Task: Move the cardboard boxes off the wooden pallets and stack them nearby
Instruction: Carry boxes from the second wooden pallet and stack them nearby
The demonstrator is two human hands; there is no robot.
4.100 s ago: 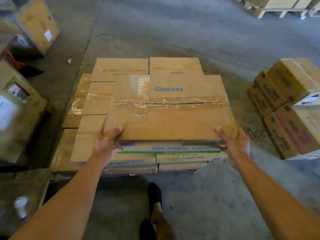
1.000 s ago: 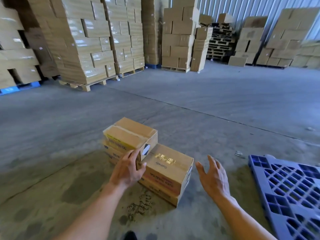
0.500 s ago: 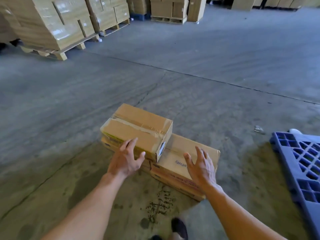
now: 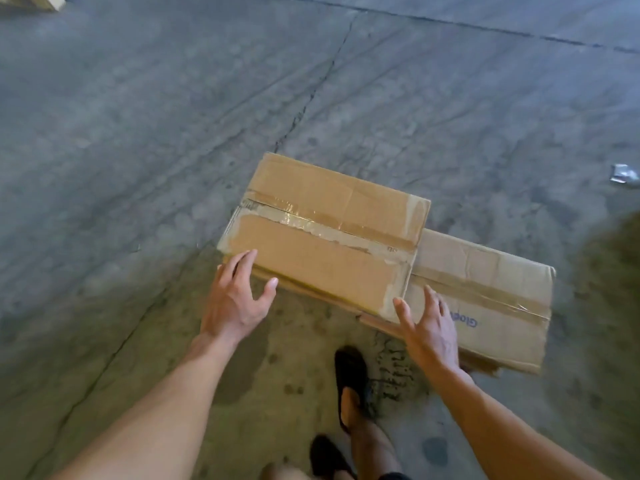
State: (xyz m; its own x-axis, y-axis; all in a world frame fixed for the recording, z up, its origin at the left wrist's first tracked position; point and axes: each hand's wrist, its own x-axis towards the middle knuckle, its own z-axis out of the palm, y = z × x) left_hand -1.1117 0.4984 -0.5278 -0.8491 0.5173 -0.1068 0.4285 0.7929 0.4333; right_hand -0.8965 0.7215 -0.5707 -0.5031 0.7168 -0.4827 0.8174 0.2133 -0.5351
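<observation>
Both grips stand wide, holding nothing. The left hand (image 4: 235, 299), fingers spread, has its fingertips at the near-left corner of the upper brown cardboard box (image 4: 322, 237), which is sealed with clear tape along its top. The right hand (image 4: 429, 327), likewise spread, hovers at that box's near-right corner, over the lower brown cardboard box (image 4: 491, 296) with blue lettering; we cannot tell whether it touches. The upper box stands higher, with a cardboard edge showing beneath it. Both sit on the cracked grey concrete floor (image 4: 138, 133). We note a black shoe (image 4: 349, 375) near the boxes and a crumpled silvery scrap (image 4: 623, 174) well apart.
</observation>
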